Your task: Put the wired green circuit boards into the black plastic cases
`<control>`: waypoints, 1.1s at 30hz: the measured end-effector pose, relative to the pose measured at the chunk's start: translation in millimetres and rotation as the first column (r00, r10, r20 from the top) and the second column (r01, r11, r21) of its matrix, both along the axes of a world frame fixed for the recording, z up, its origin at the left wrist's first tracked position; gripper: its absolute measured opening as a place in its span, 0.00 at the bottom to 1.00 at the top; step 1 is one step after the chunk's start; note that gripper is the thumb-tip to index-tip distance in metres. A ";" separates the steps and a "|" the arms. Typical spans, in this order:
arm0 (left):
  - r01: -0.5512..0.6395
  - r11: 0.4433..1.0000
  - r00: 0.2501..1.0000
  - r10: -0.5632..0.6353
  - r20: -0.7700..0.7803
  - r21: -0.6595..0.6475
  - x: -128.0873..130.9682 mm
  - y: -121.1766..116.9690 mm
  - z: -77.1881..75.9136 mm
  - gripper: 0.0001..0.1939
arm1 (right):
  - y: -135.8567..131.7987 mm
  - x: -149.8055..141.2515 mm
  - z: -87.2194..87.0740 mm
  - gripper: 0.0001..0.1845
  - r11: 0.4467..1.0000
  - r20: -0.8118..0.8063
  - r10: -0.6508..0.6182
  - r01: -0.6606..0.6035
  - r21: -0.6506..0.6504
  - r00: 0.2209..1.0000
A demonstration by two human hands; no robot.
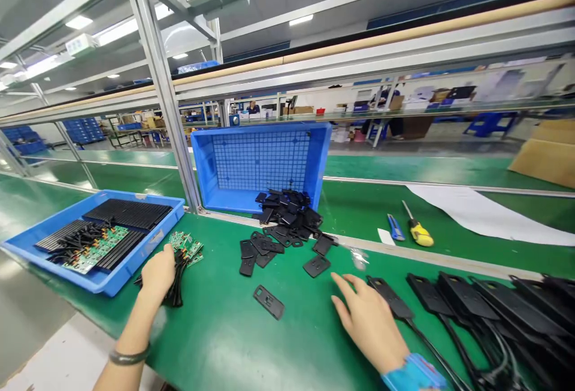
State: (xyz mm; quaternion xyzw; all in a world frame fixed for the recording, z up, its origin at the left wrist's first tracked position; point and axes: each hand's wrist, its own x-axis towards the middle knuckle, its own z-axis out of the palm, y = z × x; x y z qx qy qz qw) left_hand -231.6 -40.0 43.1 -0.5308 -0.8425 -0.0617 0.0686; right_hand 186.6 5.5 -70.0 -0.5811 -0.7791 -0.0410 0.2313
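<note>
My left hand [159,272] is at the left side of the green bench, its fingers curled in at a small pile of green circuit boards [192,249] with black cables [176,286]. Its fingertips are mostly hidden, so what they grip cannot be made out. My right hand [369,317] hovers or rests over the bench with fingers apart and nothing in them. Just beyond its fingertips lies a flat black plastic cover [317,266]. One black cover [268,302] lies alone between my hands. A black cased unit with a cable [390,296] lies right of my right hand.
A blue tray [105,283] at left holds black parts and boards. A blue crate [260,199] on its side spills black covers [287,214]. Several cabled black units [471,304] lie at right. Behind are a utility knife [396,227], a yellow-handled screwdriver [420,233] and a metal post [164,79].
</note>
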 end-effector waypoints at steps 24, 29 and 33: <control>0.600 0.713 0.583 -0.701 0.412 0.363 220.5 213.6 -48.4 0.16 | -10.0 -32.4 35.7 0.34 0.854 -0.934 -0.355 -0.421 -0.306 -0.039; 0.446 0.778 0.482 -0.626 0.613 0.443 200.4 198.4 -46.2 0.20 | -8.3 -31.2 36.7 0.36 0.897 -0.971 -0.231 -0.373 -0.236 0.059; 0.344 0.841 0.220 -0.504 0.835 0.417 187.1 152.7 -41.0 0.21 | -9.4 -29.6 38.9 0.27 0.928 -0.977 -0.114 -0.333 -0.169 0.179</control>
